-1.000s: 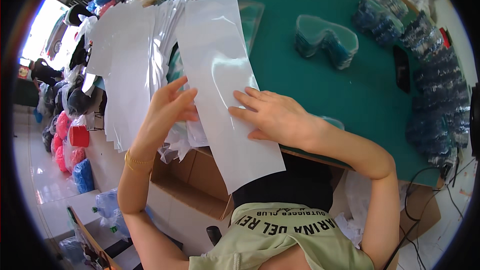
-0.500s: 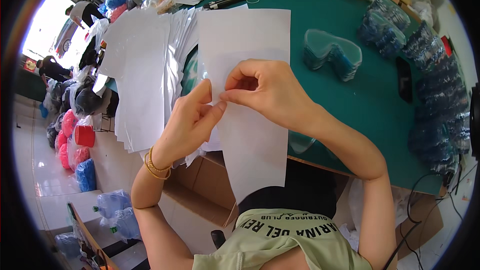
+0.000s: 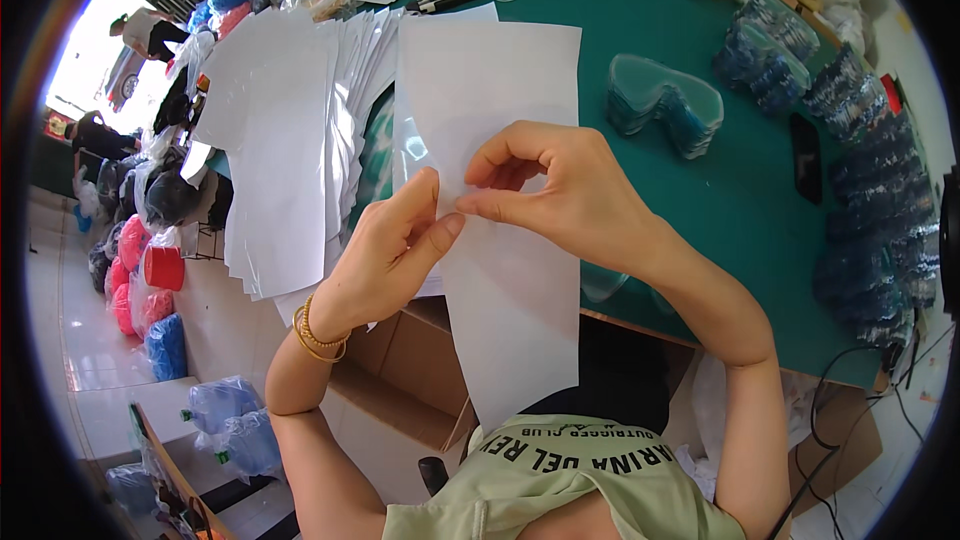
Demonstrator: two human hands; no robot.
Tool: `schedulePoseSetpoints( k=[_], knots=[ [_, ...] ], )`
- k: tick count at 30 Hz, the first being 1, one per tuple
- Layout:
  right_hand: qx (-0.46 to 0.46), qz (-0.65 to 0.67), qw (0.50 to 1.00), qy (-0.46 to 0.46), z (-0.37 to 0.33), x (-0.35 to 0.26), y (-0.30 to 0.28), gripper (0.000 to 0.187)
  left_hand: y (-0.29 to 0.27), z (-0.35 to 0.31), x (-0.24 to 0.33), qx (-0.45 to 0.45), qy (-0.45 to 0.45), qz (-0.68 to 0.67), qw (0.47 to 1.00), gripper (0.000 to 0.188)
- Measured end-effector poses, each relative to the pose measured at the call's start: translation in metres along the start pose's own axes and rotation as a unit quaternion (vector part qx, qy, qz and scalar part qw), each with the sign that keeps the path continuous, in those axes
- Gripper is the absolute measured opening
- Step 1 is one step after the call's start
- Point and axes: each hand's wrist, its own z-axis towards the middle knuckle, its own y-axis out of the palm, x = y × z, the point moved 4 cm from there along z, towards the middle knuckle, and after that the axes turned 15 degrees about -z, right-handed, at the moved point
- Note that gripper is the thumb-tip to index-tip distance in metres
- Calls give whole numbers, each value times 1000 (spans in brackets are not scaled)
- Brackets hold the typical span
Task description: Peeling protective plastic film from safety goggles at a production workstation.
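A long white sheet [image 3: 520, 310] with a curved lower edge lies partly on the green table and hangs over its front edge toward me. My left hand [image 3: 390, 250] pinches the sheet's left edge between thumb and forefinger. Just right of it, my right hand [image 3: 555, 185] holds thumb and fingertips together at the same edge, its other fingers curled. Whether a thin layer is caught between these fingertips is too small to tell. To the left lies a fanned pile of white sheets [image 3: 275, 140], some of them glossy.
On the table [image 3: 760, 270], a stack of clear goggle-shaped plastic pieces [image 3: 665, 105] stands right of the sheet. More such stacks [image 3: 875, 210] line the right edge, near a black phone-like object [image 3: 806, 158]. Black-handled tools [image 3: 455, 0] lie behind. Below is an open cardboard box [image 3: 400, 370].
Both hands have shifted slightly right and down, with the sheet's lower end sliding down too. My right fingertips have drawn a little away from the left thumb.
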Motion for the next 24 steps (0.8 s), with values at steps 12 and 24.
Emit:
schedulePoseSetpoints(
  k=[12,24],
  knots=[
    [-2,5,1000,-6,-9,1,0,11,6,0,0,-3,4,-25,1000,27],
    [47,279,959,-12,-5,31,-10,12,-14,-23,-20,95,-22,-133,986,4]
  ],
)
